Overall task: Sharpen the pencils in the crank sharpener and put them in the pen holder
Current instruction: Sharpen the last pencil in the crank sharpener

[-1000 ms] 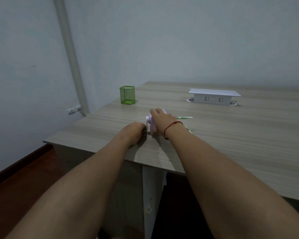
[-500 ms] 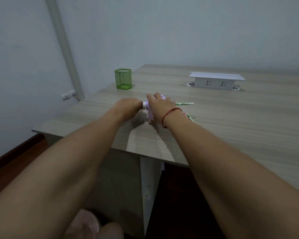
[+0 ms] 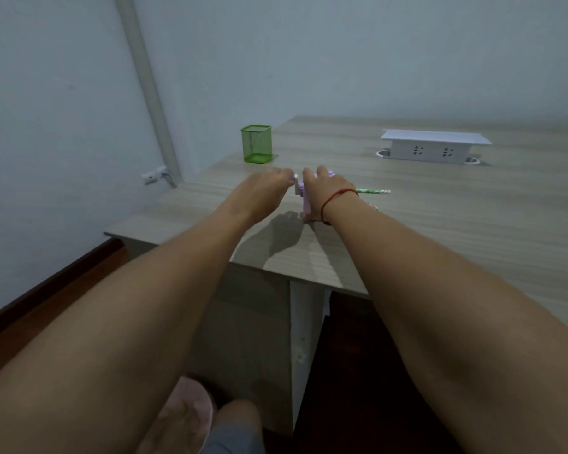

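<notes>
A small lilac crank sharpener [image 3: 304, 199] stands near the front of the wooden table [image 3: 440, 217]. My right hand [image 3: 328, 188], with a red string at the wrist, grips the sharpener's body from above. My left hand [image 3: 269, 185] pinches its white crank handle [image 3: 295, 177] at the left side. A green patterned pencil [image 3: 373, 191] sticks out of the sharpener to the right. The tip of another pencil [image 3: 375, 208] shows just behind my right wrist. A green mesh pen holder [image 3: 256, 144] stands at the table's back left.
A white socket box [image 3: 435, 149] sits on the table at the back right. The table's left edge runs close to the wall, where a pipe [image 3: 145, 80] goes up. A pink slipper [image 3: 181, 417] is on the floor under the front edge.
My left hand has gone from low beside the sharpener up to its top while it holds the crank. The camera has tilted down a little. My right hand stays on the sharpener.
</notes>
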The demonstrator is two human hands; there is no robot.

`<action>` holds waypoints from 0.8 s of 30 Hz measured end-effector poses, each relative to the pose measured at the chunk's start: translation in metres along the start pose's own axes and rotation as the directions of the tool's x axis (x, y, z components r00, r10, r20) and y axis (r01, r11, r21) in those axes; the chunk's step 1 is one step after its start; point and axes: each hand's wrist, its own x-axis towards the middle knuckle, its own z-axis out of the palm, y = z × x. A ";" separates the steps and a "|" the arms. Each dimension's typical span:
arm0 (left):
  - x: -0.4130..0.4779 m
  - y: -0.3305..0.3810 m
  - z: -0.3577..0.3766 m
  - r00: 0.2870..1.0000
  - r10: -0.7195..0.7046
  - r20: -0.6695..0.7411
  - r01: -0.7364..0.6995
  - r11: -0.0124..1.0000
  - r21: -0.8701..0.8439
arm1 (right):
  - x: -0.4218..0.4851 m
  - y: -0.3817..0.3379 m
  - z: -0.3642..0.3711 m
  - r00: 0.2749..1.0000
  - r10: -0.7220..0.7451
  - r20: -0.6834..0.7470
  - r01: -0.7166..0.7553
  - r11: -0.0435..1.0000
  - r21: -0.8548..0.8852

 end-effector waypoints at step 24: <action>0.000 0.002 0.037 0.892 -0.191 0.410 0.230 0.972 -0.048 | -0.002 0.008 0.006 0.995 -0.042 -0.089 0.046 0.998 0.051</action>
